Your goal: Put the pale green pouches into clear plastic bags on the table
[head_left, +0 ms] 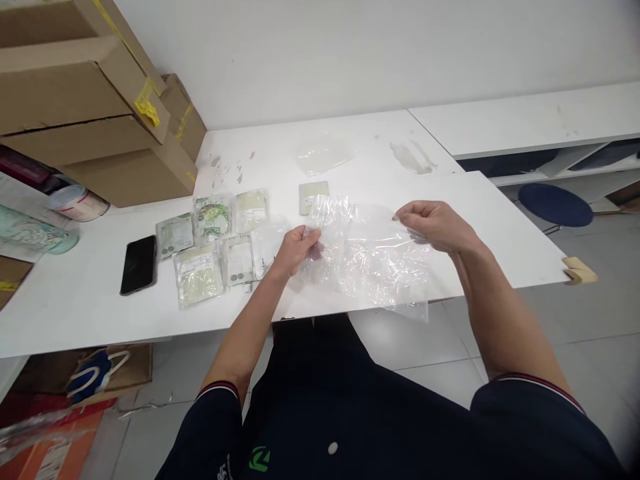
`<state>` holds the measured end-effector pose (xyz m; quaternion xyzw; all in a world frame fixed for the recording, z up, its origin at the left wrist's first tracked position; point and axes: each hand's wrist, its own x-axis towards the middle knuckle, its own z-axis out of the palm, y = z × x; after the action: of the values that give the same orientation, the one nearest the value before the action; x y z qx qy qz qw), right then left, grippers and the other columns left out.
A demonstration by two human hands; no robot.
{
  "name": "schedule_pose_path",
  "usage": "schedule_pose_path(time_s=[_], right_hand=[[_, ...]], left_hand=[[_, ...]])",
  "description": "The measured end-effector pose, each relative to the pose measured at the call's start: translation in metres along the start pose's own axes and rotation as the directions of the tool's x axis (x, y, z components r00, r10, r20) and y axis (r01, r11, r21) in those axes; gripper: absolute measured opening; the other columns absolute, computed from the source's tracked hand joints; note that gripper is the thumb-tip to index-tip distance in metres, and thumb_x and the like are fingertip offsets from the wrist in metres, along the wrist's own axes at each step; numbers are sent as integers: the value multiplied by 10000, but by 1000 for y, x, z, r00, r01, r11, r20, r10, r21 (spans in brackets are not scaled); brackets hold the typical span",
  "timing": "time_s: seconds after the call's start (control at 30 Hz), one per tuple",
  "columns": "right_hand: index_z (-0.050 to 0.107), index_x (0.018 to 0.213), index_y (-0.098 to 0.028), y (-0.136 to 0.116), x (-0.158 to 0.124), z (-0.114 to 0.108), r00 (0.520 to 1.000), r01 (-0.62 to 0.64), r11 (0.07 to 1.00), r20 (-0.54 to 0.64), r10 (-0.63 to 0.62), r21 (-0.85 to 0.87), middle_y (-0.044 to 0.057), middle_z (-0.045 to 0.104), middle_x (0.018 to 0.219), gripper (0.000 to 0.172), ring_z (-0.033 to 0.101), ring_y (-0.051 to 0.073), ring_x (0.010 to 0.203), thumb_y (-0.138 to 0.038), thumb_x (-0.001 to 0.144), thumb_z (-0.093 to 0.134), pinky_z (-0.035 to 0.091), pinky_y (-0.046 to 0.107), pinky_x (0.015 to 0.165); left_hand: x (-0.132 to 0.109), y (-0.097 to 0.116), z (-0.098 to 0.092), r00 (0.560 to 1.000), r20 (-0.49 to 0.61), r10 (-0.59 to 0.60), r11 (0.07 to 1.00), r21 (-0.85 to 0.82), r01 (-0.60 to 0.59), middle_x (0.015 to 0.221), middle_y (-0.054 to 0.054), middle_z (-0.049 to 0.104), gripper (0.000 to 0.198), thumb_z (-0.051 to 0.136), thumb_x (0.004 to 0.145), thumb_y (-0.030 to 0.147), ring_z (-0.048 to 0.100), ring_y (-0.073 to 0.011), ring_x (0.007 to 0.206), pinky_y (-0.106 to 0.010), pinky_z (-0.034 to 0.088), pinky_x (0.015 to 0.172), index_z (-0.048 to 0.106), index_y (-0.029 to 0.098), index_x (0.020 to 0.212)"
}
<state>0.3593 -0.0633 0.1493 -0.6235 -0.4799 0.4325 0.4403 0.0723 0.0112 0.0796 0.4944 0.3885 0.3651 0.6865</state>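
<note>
Between my hands, above the table's front edge, hangs a crinkled clear plastic bag (380, 263). My left hand (299, 248) is closed on its left part, thumb on top. My right hand (434, 223) pinches the bag's upper right side with thumb and fingertips. Part of the plastic sticks up beyond my left hand. Left of that hand lie several flat packets, among them a pale green one (199, 273) with a white label and one with a green leafy print (213, 217). A small packet (314, 195) lies just behind the bag.
A black phone (139, 265) lies left of the packets. Cardboard boxes (100, 113) are stacked at the back left, near a tin (79, 203) and a green bottle (35, 228). Clear plastic pieces (324, 155) lie at the back. A blue stool (555, 204) stands at right.
</note>
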Motion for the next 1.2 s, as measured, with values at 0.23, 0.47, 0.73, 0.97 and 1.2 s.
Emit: schedule_pose_path(time_s=[0.23,0.47,0.73,0.97,1.2], right_hand=[[594,682,-210,47,0,-21,841,-17,997,-538,56,77,-63,366,500,234,328,72,424,-395,756,718,241,227,369],[491,788,-252,125,-16,-47,649,-80,959,-717,256,271,-76,426,492,249,380,100,401,-422,777,673,354,245,376],[604,892,-203,135,-41,-36,830,-195,961,-490,267,194,-87,465,535,307,358,57,384,-272,633,753,338,209,361],[599,946,-207,140,-58,-52,882,-350,936,-324,341,32,-75,475,528,373,370,78,401,-390,670,773,298,219,370],[573,1139,-188,129,-61,-45,844,-412,785,-519,136,-463,42,633,724,458,596,209,647,-493,804,646,468,333,609]], left_hand=[[48,13,-7,977,-212,-11,977,-210,-34,607,11,621,303,620,912,428,564,-65,507,-193,466,537,600,157,778],[63,8,4,967,-126,222,882,448,-144,895,-65,704,291,585,882,477,675,-174,787,-305,508,755,618,189,902],[74,-22,71,991,132,19,-99,987,-129,1110,-253,652,379,655,799,289,589,-396,1109,-562,326,993,589,79,1107],[80,-34,89,973,230,14,-108,968,-227,774,-172,680,43,687,707,114,647,-367,910,-573,313,912,655,115,736],[87,-16,74,931,218,293,1,974,-228,887,-196,672,168,514,842,84,552,-359,1092,-543,324,950,666,117,780]])
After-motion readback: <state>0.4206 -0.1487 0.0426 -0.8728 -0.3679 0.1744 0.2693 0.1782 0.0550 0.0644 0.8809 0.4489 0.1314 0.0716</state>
